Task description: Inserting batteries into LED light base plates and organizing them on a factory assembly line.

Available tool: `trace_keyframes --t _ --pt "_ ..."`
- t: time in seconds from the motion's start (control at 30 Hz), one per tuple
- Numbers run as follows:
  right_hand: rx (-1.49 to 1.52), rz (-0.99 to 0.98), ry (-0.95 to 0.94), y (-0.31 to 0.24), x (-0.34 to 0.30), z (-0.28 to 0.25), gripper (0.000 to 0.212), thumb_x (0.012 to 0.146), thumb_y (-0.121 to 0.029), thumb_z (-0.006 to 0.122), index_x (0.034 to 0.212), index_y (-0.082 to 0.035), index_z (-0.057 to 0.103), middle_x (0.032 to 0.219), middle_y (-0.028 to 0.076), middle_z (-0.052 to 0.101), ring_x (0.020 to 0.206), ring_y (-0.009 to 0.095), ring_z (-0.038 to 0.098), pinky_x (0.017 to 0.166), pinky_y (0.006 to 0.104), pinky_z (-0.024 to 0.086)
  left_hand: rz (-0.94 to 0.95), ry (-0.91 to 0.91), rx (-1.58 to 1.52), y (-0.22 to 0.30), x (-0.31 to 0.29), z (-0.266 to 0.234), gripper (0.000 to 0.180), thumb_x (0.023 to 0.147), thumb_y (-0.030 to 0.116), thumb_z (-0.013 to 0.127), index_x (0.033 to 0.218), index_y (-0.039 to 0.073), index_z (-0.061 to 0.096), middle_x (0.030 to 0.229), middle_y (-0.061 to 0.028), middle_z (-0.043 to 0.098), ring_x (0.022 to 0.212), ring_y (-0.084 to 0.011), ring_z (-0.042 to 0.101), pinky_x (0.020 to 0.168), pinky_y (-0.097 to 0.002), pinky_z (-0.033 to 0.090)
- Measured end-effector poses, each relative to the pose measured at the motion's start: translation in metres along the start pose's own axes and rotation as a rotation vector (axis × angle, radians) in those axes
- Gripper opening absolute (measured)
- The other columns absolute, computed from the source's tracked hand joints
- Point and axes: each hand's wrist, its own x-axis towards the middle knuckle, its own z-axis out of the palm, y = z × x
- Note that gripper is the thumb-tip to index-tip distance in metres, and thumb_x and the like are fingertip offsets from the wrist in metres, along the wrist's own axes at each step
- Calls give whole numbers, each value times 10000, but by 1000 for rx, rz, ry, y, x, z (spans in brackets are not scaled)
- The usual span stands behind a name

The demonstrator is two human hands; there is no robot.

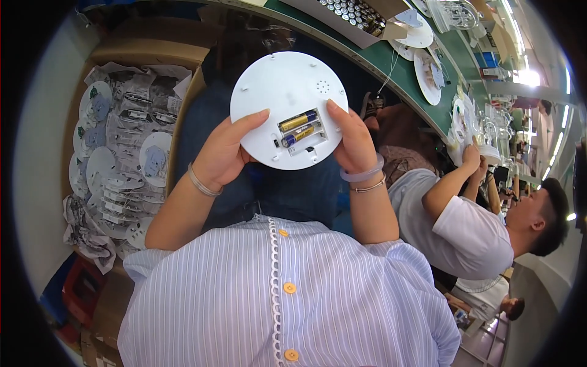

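Between my two hands is a round white plastic disc (269, 79), its back side toward me. An open battery compartment in it holds two gold-and-blue batteries (298, 122), lying side by side. A ring of small holes shows near the disc's upper right. My left hand (229, 150) grips the left edge, thumb lying on the face. On the right edge my right hand (354, 137) grips the same way, its thumb just right of the compartment. The fingers behind the disc are mostly hidden.
Left stands a cardboard box (183, 131) of similar white discs, clear plastic and paper. At the far right runs a green workbench (391, 73) with more discs and a carton of batteries (351, 15). A co-worker (471, 232) in a white shirt works along it.
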Motion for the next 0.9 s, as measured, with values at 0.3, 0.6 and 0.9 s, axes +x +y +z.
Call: trace_keyframes --t 0.3,0.6,0.9 --pt "352 -43 126 24 -12 16 350 859 -208 432 1138 0 388 1112 99 477 1004 168 473 862 296 377 250 111 215 -17 12 5 412 724 74 614 1078 39 406 962 -95 545 779 -133 577 585 -226 498" --pt "217 -184 150 32 -21 22 352 847 -220 463 1121 -8 405 1076 94 499 972 157 489 844 268 380 364 139 413 -24 18 -5 337 687 59 651 972 27 476 870 -86 585 686 -94 572 478 -160 441" --pt "198 -236 186 29 -20 30 320 849 -201 458 1096 -1 427 1051 93 515 946 148 501 823 254 389 467 114 475 -20 13 0 299 689 37 643 943 2 489 850 -78 585 700 -98 561 557 -193 460"
